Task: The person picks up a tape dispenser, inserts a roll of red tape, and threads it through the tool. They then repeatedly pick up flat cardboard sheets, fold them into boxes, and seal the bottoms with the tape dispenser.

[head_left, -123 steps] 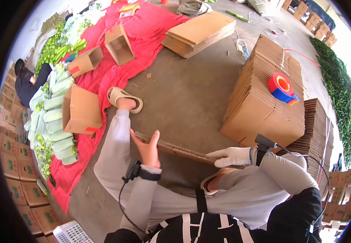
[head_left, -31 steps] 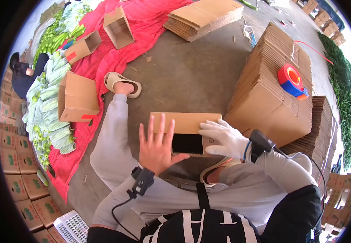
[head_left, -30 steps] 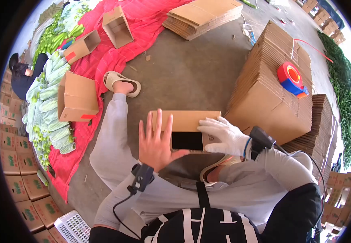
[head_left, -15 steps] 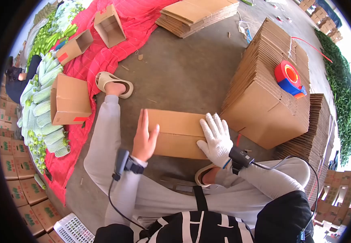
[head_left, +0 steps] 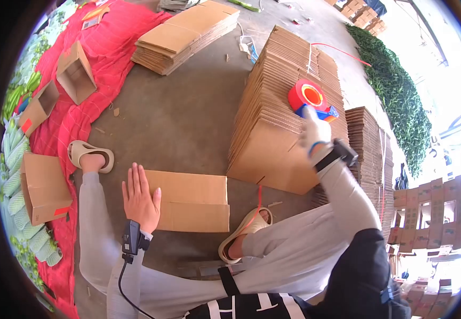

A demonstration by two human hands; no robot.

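A cardboard box [head_left: 190, 199] lies on the floor between my feet, its two top flaps folded down along a middle seam. My bare left hand [head_left: 141, 199] rests against the box's left end, fingers stretched out and nothing gripped. Up on the stack of flattened cartons [head_left: 278, 149], a tape dispenser [head_left: 307, 95] with a red roll and blue body lies on its side. My white-gloved right hand [head_left: 315, 130] has its fingers closed around the blue handle part; the fingertips are partly hidden by the hand itself.
Another pile of flat cartons [head_left: 180, 32] lies farther back. Open boxes [head_left: 44, 186] stand at the left by a red cloth [head_left: 97, 58] and net-wrapped green produce [head_left: 20, 191]. More flattened cartons [head_left: 366, 138] stand behind the near stack. A green heap [head_left: 395, 87] lies at the right.
My right hand has left the box's right side and moved up and right to the tape dispenser. My left hand stays at the box's left end. The view has turned right.
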